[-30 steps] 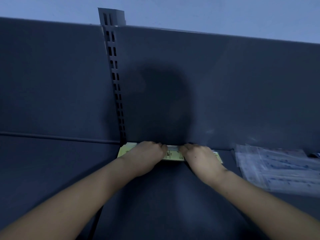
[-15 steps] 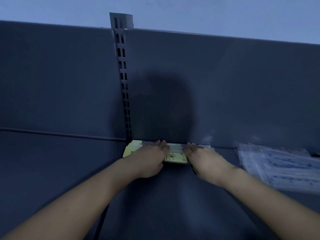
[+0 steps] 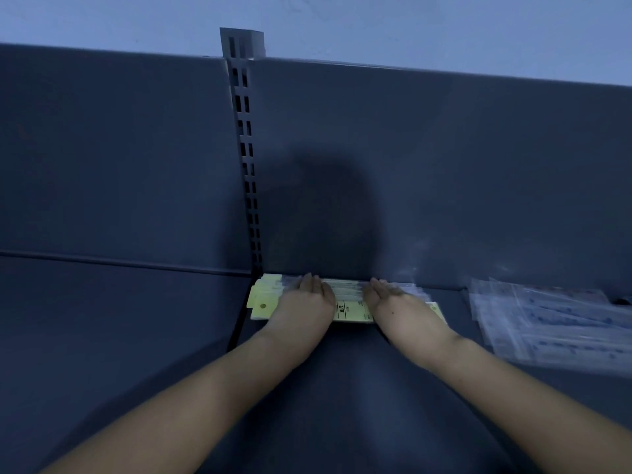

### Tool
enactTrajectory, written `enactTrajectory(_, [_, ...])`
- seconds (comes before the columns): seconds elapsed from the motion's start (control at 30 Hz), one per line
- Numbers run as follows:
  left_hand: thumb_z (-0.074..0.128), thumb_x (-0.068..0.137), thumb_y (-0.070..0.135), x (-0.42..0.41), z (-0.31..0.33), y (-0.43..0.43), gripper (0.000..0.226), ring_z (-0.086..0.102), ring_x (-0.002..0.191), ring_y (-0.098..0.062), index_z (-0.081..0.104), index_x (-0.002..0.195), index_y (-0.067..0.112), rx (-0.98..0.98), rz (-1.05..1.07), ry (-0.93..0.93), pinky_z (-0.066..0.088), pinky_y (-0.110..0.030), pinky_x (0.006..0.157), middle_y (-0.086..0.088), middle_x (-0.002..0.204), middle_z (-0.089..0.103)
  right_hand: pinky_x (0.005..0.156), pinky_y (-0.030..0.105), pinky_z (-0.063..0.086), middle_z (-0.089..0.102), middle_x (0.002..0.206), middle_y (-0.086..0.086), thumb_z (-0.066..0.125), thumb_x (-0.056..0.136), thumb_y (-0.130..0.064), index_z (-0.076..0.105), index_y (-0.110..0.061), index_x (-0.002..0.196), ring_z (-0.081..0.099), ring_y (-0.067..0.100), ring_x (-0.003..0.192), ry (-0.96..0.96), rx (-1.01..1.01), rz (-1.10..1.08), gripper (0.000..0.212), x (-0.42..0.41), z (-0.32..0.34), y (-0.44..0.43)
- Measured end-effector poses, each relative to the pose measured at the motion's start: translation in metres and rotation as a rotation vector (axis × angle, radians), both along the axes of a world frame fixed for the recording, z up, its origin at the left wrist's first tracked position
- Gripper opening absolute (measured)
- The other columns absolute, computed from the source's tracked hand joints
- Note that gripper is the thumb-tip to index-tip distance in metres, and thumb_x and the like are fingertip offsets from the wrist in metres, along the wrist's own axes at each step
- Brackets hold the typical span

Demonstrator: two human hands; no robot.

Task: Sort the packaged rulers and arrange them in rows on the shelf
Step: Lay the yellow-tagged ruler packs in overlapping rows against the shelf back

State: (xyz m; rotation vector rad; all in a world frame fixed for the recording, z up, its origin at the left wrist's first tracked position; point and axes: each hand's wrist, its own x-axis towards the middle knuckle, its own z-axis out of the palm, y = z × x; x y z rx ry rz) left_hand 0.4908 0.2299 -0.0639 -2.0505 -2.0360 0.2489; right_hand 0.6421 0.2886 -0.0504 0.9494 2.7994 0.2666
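Pressing my left hand (image 3: 305, 302) flat on yellow-carded ruler stack (image 3: 349, 307), fingers straight, gripping nothing. Laying my right hand (image 3: 398, 304) flat on same stack, near left hand, fingers straight too. Stack lying at back of shelf (image 3: 307, 405), touching back panel (image 3: 444, 165), its left end just beside slotted upright (image 3: 249, 165). Clear ruler packets (image 3: 547, 323) lying in loose pile to my right, apart from stack.
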Motion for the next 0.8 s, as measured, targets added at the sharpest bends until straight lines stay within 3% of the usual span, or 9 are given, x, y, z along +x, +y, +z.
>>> enactTrajectory(0.13, [0.042,0.092,0.013,-0.006,0.003,-0.005,0.059,0.032,0.136,-0.030,0.019,0.144,-0.004,-0.085,-0.025,-0.087,0.031,-0.033,0.108,-0.024,0.150,0.026,0.114,0.026,0.016,0.015,0.156,0.015,0.045,0.089,-0.003,0.014,-0.005,0.148,0.019,0.022,0.143,0.061,-0.070,-0.017,0.066,0.004,0.002,0.004])
enactTrajectory(0.23, [0.041,0.092,0.006,-0.009,0.002,-0.008,0.063,0.024,0.140,-0.032,0.010,0.146,-0.005,-0.095,-0.098,-0.041,0.025,-0.033,0.111,-0.026,0.153,0.015,0.114,0.025,0.016,0.016,0.156,0.015,0.044,0.090,-0.014,0.015,-0.006,0.148,0.018,0.021,0.143,0.062,-0.120,-0.012,0.065,0.007,0.006,0.004])
enactTrajectory(0.37, [0.044,0.088,-0.006,-0.005,0.001,-0.007,0.069,0.026,0.138,-0.040,0.004,0.144,-0.011,-0.148,-0.064,0.036,0.031,-0.041,0.111,-0.034,0.150,0.012,0.116,0.026,0.005,0.003,0.156,0.021,0.039,0.091,0.002,0.002,0.000,0.148,0.010,0.027,0.145,0.006,-0.051,-0.004,0.068,0.006,-0.001,0.001])
enactTrajectory(0.43, [0.055,0.083,-0.003,-0.004,-0.004,-0.006,0.068,0.041,0.129,-0.044,0.019,0.139,-0.019,-0.094,-0.075,0.045,0.040,-0.043,0.105,-0.041,0.142,0.026,0.116,0.028,0.003,0.001,0.155,0.024,0.039,0.089,0.008,0.001,0.002,0.147,0.008,0.030,0.145,-0.009,-0.020,0.008,0.070,0.006,-0.005,0.000])
enactTrajectory(0.5, [0.083,0.051,0.006,-0.005,-0.007,-0.008,0.070,0.068,0.091,-0.039,0.057,0.110,-0.021,-0.064,-0.058,0.125,0.058,-0.037,0.075,-0.039,0.107,0.060,0.117,0.029,0.002,0.001,0.155,0.025,0.038,0.088,0.010,0.001,0.003,0.147,0.008,0.031,0.145,-0.002,-0.008,0.017,0.070,0.007,-0.006,-0.001])
enactTrajectory(0.6, [0.085,0.031,0.010,-0.005,-0.015,-0.010,0.059,0.070,0.062,-0.029,0.072,0.086,-0.008,0.028,-0.073,0.092,0.057,-0.031,0.052,-0.024,0.077,0.070,0.114,0.021,-0.001,0.003,0.156,0.021,0.036,0.090,0.005,0.003,0.001,0.147,0.009,0.026,0.145,0.048,-0.053,0.020,0.067,0.009,-0.004,-0.001])
enactTrajectory(0.67, [0.080,0.055,0.012,0.000,-0.004,-0.015,0.064,0.068,0.089,-0.034,0.060,0.111,-0.015,-0.051,-0.011,0.070,0.057,-0.034,0.074,-0.032,0.102,0.065,0.107,0.012,-0.003,0.005,0.157,0.015,0.039,0.093,-0.006,0.006,-0.003,0.149,0.010,0.020,0.145,0.090,-0.119,0.009,0.065,0.011,0.002,0.000])
enactTrajectory(0.73, [0.053,0.085,0.005,-0.005,-0.008,-0.017,0.064,0.042,0.129,-0.038,0.025,0.140,-0.012,-0.077,-0.023,0.032,0.041,-0.041,0.104,-0.033,0.141,0.036,0.108,0.011,0.001,0.004,0.158,0.013,0.042,0.093,-0.017,0.007,-0.005,0.149,0.008,0.018,0.145,0.095,-0.185,-0.004,0.067,0.014,0.008,-0.001])
enactTrajectory(0.8, [0.040,0.092,0.003,-0.008,-0.005,-0.020,0.063,0.024,0.140,-0.037,0.009,0.146,-0.007,-0.132,-0.049,0.010,0.031,-0.042,0.111,-0.030,0.152,0.016,0.111,0.016,0.002,-0.001,0.158,0.014,0.041,0.094,-0.017,0.004,-0.003,0.149,0.004,0.020,0.146,0.056,-0.200,-0.010,0.068,0.015,0.008,-0.003])
